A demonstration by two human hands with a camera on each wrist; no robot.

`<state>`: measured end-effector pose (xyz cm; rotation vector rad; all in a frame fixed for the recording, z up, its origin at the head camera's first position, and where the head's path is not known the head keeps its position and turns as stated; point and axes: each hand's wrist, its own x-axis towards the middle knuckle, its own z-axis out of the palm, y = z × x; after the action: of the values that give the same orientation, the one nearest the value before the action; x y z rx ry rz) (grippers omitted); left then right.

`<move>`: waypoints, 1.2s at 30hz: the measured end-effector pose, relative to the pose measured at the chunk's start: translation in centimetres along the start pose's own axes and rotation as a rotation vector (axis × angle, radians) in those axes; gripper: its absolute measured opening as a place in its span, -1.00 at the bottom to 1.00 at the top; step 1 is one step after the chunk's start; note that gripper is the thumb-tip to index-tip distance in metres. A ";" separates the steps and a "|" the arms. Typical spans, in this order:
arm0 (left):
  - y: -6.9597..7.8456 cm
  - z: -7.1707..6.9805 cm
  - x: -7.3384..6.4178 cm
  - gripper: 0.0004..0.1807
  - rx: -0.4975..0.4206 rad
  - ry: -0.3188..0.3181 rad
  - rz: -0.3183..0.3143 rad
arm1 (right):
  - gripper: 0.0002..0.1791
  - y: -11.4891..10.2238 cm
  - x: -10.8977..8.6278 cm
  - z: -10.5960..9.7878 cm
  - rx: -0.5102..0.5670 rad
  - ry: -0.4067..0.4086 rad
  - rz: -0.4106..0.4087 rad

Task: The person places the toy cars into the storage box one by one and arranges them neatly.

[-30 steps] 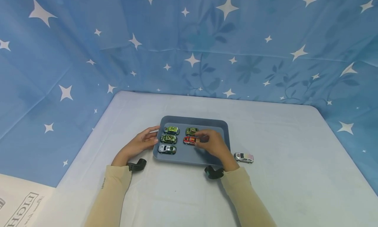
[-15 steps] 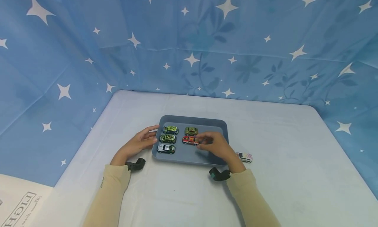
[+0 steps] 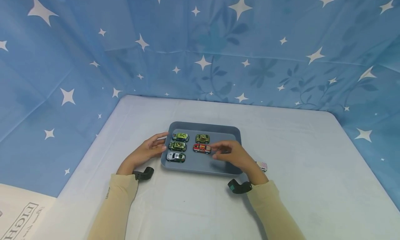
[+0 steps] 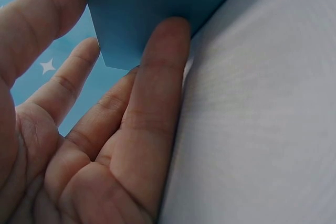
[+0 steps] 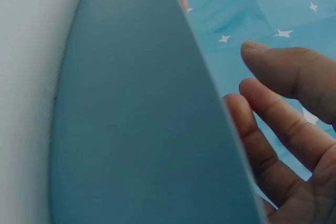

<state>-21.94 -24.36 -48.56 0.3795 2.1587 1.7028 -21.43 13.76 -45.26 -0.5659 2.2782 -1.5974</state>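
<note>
A grey-blue tray (image 3: 190, 169) holds several toy cars. At its left stand a yellow-green car (image 3: 180, 137), a camouflage car (image 3: 177, 146) and a silver car (image 3: 176, 157). Further right are an olive car (image 3: 202, 139) and a red car (image 3: 201, 148). My left hand (image 3: 145, 152) rests against the tray's left side; the left wrist view has its extended fingers (image 4: 157, 77) on the outer wall. Over the tray's right part is my right hand (image 3: 235, 155), fingers loosely bent, holding nothing, its fingertips just right of the red car.
A white car (image 3: 264, 166), mostly covered by my right wrist, lies on the white tablecloth (image 3: 312, 170) right of the tray. A blue star-patterned curtain (image 3: 175, 80) hangs behind the table. Some printed paper or cloth (image 3: 25, 212) is at the lower left.
My right hand has let go of the red car and drawn back to the right, its wrist now covering more of the white car. The left hand keeps its place at the tray.
</note>
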 end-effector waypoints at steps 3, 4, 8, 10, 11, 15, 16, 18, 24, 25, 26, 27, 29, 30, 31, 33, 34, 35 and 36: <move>0.0 0.0 0.0 -0.24 -0.005 -0.003 0.003 | -0.57 0.2 -0.2 -0.2 0.008 -0.014 -0.014; -0.1 0.0 0.1 -0.24 -0.006 -0.005 0.002 | -0.58 0.3 -0.3 -0.2 0.009 -0.019 -0.020; -0.1 0.1 0.2 -0.24 0.000 -0.003 -0.002 | -0.57 0.4 -0.6 -0.4 0.024 -0.044 -0.045; -0.1 0.1 0.2 -0.23 0.004 -0.002 -0.003 | -0.57 0.4 -0.7 -0.5 0.034 -0.051 -0.051; -0.1 0.1 0.2 -0.23 0.003 0.000 -0.005 | -0.57 0.4 -0.8 -0.5 0.040 -0.054 -0.053; 0.0 0.1 0.2 -0.23 -0.003 -0.002 -0.006 | -0.56 0.4 -1.0 -0.6 0.049 -0.054 -0.059; 0.0 0.1 0.2 -0.23 -0.005 -0.004 -0.003 | -0.57 0.5 -1.1 -0.7 0.051 -0.053 -0.059; 0.1 0.1 0.1 -0.23 -0.013 -0.006 -0.004 | -0.57 0.5 -1.2 -0.8 0.058 -0.051 -0.062; 0.1 0.0 0.1 -0.24 -0.017 -0.010 0.003 | -0.56 0.5 -1.6 -1.0 0.075 -0.041 -0.073; 0.1 0.0 0.1 -0.24 -0.017 -0.009 0.003 | -0.56 0.5 -1.6 -1.1 0.075 -0.040 -0.075; 0.1 0.0 0.1 -0.24 -0.016 -0.009 0.003 | -0.56 0.5 -1.7 -1.2 0.078 -0.038 -0.075; 0.1 0.0 0.1 -0.24 -0.016 -0.008 0.002 | -0.56 0.5 -1.8 -1.2 0.082 -0.039 -0.076; 0.1 0.0 0.0 -0.24 -0.013 -0.007 0.000 | -0.56 0.4 -1.9 -1.3 0.088 -0.039 -0.074; 0.1 0.0 0.0 -0.24 -0.013 -0.006 -0.001 | -0.56 0.4 -2.0 -1.4 0.091 -0.040 -0.073; 0.1 0.0 0.0 -0.24 -0.011 -0.005 -0.002 | -0.56 0.4 -2.1 -1.4 0.093 -0.040 -0.073; 0.1 0.0 0.0 -0.23 -0.008 -0.003 -0.004 | -0.55 0.3 -2.2 -1.5 0.087 -0.038 -0.071; 0.1 0.1 0.0 -0.23 -0.007 -0.001 -0.006 | -0.55 0.2 -2.2 -1.5 0.083 -0.037 -0.070; 0.1 0.1 0.1 -0.23 -0.002 -0.001 -0.003 | -0.55 0.2 -2.3 -1.6 0.079 -0.037 -0.069; 0.1 0.1 0.1 -0.23 -0.002 0.000 -0.006 | -0.55 0.2 -2.4 -1.7 0.074 -0.036 -0.068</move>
<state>-21.98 -24.26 -48.48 0.3728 2.1556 1.7019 -20.17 16.37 -44.83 -0.6537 2.1857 -1.6816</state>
